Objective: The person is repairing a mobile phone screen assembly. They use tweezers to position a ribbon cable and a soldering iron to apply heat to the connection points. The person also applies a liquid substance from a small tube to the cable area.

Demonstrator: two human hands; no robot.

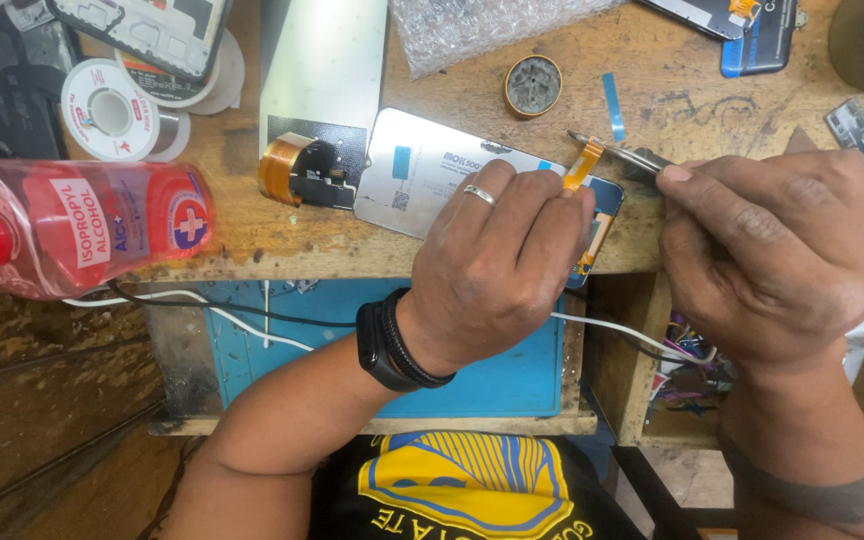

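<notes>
Left hand (pixel 497 265) pressing phone screen panel (pixel 432 175) flat at tabletop (pixel 282 240) edge; right hand (pixel 777 250) fingers closed on tweezers (pixel 617 152), tips touching orange ribbon cable (pixel 584 163), lifted but still attached; alcohol bottle (pixel 82 225) lying left

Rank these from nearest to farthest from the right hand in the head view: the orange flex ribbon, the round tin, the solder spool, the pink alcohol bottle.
From the right hand:
1. Orange flex ribbon, just left of it, at the tweezer tips.
2. Round tin, up and to the left on the bench.
3. Solder spool, far left, upper part of the bench.
4. Pink alcohol bottle, far left at the bench edge; its cap end lies farthest out.
</notes>
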